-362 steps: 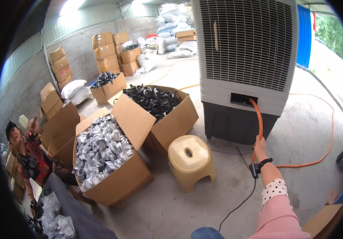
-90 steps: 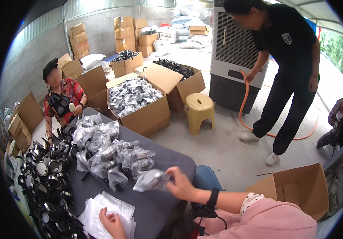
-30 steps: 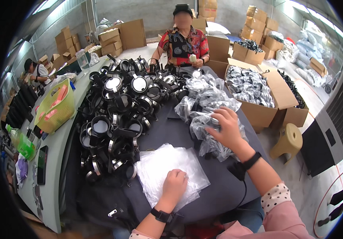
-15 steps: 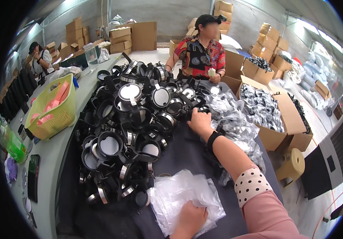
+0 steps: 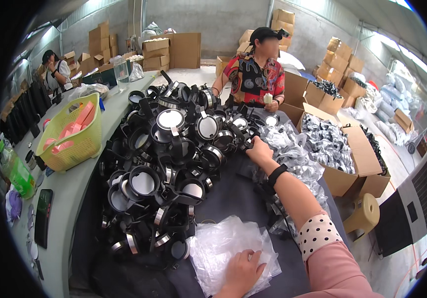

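My right hand [image 5: 256, 145] is at the edge of the black-and-silver round parts [image 5: 182, 150]; my left hand [image 5: 243, 272] rests on clear plastic bags [image 5: 209, 251].
My right fingers are curled in, though I can't tell whether they grip a part; my left fingers bend loosely, thumb apart, over the bags. Bagged parts [image 5: 293, 144] crowd the desk [image 5: 228, 191] beside my right forearm, and the heap lies between my left hand and the yellow-green basket [image 5: 77, 146]. Beyond my right hand is a co-worker [image 5: 255, 74]; a carton [image 5: 340, 181] and stool [image 5: 364, 213] stand off to its right.
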### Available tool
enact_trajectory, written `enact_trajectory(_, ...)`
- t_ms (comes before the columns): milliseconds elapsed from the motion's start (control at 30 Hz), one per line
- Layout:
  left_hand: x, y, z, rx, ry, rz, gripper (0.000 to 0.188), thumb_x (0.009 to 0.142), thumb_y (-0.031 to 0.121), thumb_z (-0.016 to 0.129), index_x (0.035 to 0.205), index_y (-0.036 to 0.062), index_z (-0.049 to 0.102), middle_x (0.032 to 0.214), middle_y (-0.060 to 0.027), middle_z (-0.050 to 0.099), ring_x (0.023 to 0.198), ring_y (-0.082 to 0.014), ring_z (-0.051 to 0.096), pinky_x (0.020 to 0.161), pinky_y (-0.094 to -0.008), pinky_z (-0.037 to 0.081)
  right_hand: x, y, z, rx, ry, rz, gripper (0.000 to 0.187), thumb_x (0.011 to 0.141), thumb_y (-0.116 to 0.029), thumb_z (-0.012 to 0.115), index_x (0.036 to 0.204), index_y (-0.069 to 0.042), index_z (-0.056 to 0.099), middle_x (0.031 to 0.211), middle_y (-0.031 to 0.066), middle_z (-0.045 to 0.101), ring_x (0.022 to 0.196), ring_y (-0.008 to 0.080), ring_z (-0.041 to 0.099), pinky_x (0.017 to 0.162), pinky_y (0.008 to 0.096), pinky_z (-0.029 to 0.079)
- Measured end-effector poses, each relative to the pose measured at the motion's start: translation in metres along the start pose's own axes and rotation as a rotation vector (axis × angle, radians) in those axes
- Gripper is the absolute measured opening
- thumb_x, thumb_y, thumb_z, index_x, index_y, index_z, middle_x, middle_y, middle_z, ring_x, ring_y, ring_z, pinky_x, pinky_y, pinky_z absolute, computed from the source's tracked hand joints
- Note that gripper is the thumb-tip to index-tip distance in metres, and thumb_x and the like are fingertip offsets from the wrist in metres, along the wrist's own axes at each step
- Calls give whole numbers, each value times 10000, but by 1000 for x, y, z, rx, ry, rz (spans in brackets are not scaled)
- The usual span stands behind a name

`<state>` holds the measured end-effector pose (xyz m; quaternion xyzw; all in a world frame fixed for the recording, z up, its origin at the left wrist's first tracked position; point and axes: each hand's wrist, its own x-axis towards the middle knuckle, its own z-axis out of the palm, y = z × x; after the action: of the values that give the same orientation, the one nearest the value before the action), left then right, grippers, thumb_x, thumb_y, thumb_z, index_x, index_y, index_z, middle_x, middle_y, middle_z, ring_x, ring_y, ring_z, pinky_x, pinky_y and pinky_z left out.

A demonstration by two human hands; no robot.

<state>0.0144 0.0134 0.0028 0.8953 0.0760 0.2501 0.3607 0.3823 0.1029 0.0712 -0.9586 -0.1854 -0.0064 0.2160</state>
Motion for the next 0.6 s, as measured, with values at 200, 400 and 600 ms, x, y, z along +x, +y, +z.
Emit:
enact_trajectory(200, 0, -6, -4, 98, -31, 68, 329, 747, 243, 744, 1005, 72, 630, 996, -99, 621, 851, -280, 602, 729, -388, 494, -5, 8, -13, 200, 71, -38, 466, 743, -213, 672, 1181, -102, 558, 1115, 170, 660, 1076, 321, 620, 885, 461, 444)
enact_trajectory(400, -2, -6, -5, 93, -68, 50, 298, 732, 220, 731, 982, 82, 646, 987, -121, 621, 880, -306, 608, 752, -412, 504, -35, 21, -51, 1035, -110, -97, 499, 814, -96, 670, 1275, -40, 486, 924, 102, 646, 756, 169, 636, 635, 298, 491)
enact_trajectory(600, -2, -10, 0, 97, -43, 78, 284, 771, 242, 712, 961, 54, 614, 982, -134, 615, 894, -311, 595, 754, -416, 495, -134, 42, -107, 1451, -309, -80, 459, 864, -28, 626, 1294, -52, 467, 794, 20, 571, 591, 108, 521, 505, 244, 393)
